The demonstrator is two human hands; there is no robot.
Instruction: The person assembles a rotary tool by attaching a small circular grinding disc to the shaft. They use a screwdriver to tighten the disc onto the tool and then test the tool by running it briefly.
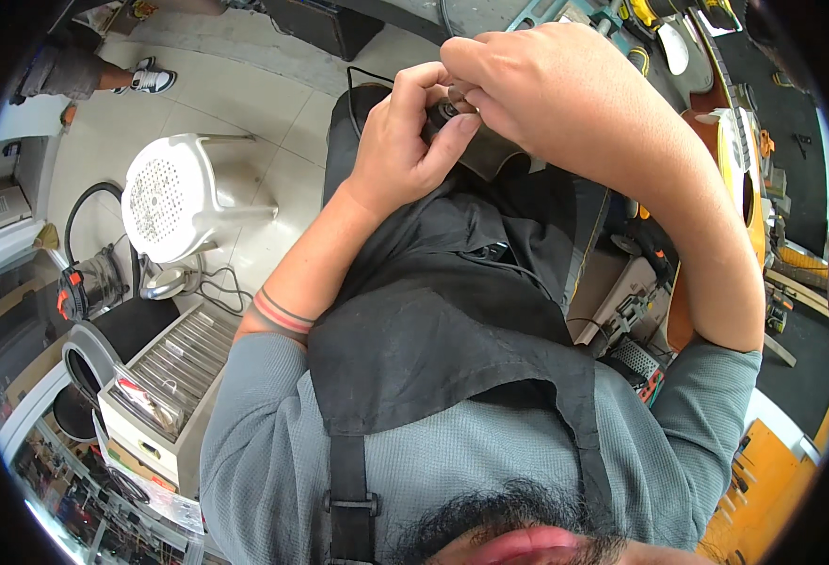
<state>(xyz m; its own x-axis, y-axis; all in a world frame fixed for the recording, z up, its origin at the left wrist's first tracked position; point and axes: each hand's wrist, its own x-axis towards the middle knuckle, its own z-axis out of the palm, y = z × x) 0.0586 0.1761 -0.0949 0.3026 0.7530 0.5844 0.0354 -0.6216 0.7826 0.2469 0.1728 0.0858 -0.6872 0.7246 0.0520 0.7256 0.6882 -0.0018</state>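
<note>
Over my lap, my left hand (403,137) is closed around a dark cylindrical part (441,115) with a round, ringed end. Its thumb lies along the near side of that part. My right hand (527,80) comes across from the right, palm down, with curled fingertips pinched at the same end. Whatever the right fingertips hold is mostly hidden by the hand. A black cord (351,89) loops beside my left hand. Just below the hands lies a greyish curved piece (494,162) on my black apron (433,330); its kind is unclear.
A white plastic stool (160,198) stands at left, near a vacuum hose (80,212) and a ribbed box (174,367). An acoustic guitar (753,202) is at right, beside tools on the bench. Another person's leg and shoe (153,80) show at far left.
</note>
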